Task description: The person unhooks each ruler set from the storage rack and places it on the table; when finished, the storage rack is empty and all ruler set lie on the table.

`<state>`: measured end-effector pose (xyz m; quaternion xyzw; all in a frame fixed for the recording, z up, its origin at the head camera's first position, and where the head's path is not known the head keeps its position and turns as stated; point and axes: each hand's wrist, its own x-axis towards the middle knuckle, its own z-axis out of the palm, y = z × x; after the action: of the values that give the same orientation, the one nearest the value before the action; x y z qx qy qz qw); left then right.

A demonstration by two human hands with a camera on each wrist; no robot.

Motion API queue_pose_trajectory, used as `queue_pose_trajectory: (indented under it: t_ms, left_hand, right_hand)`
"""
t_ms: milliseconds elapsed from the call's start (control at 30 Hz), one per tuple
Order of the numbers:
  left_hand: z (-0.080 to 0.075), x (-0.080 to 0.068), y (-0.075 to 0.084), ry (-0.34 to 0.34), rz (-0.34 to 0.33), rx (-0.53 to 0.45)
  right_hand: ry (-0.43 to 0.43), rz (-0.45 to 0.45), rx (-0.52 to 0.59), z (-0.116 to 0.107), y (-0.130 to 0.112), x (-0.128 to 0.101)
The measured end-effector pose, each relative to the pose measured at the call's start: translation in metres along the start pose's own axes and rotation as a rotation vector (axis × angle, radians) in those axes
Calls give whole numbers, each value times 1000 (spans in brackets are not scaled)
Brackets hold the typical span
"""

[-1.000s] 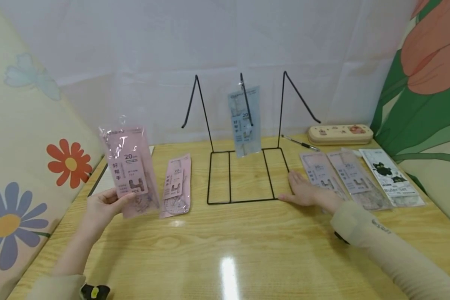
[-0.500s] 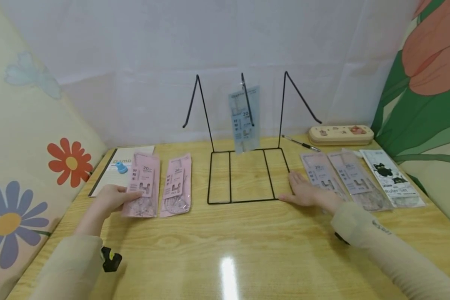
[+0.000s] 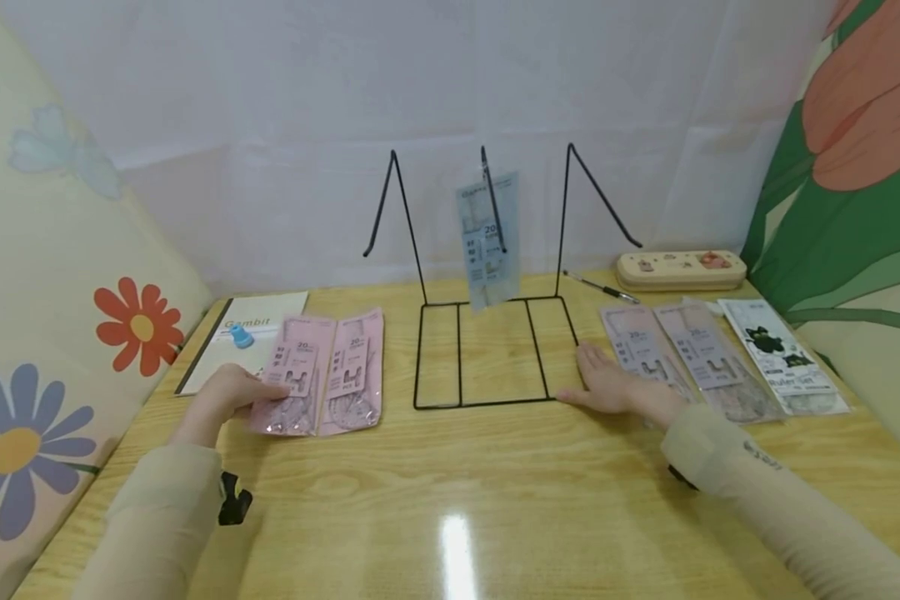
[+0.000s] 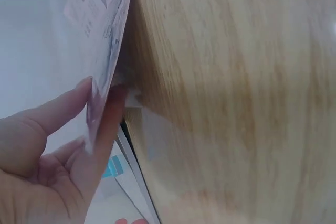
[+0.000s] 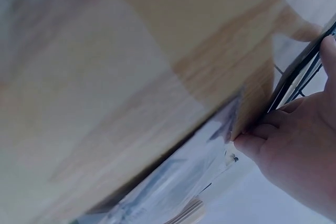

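My left hand [image 3: 228, 396] pinches the lower left edge of a pink ruler-set packet [image 3: 288, 375], thumb on top and fingers beneath, as the left wrist view shows. That packet [image 4: 105, 45] is tilted off the wood there. Right beside it lies a second pink packet [image 3: 352, 371]. My right hand [image 3: 603, 379] rests on the table with its fingers against the right side of a black wire rack [image 3: 495, 404]. A blue ruler-set packet [image 3: 487, 242] hangs from the rack's middle hook. Part of the right hand's fingers is hidden in the right wrist view.
Two purplish packets [image 3: 708, 358] and a white ruler-set packet [image 3: 780, 350] lie at the right. Behind them are a pen [image 3: 607, 289] and a cream pencil case [image 3: 682, 271]. A notebook [image 3: 221, 346] bearing a small blue object [image 3: 242, 336] lies at the left.
The left hand has lowered the pink packet from in front of the notebook to the table, then shifted it right against the other pink packet. The right hand has stayed put.
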<state>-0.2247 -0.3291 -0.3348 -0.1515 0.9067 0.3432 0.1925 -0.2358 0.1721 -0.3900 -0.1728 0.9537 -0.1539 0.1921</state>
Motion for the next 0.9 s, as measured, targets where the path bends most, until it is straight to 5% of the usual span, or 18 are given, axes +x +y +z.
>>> queue_pose_trajectory:
  t_ms: [200,300,400,600,900]
  left_hand:
    - [3,-3,11,175,-24,289]
    - [7,-5,23,258,12,409]
    - [11,-4,35,312,103,428]
    - [22,6,59,312,334,311]
    - [51,28,93,240,500,46]
  right_hand:
    - [-7,6,-2,1,0,1]
    - [-9,10,-1,1,-1,2]
    - [-10,17,-1,1,-1,1]
    - [-7,15,-9,1,-1,1]
    - [-3,20,4,0,-2,0]
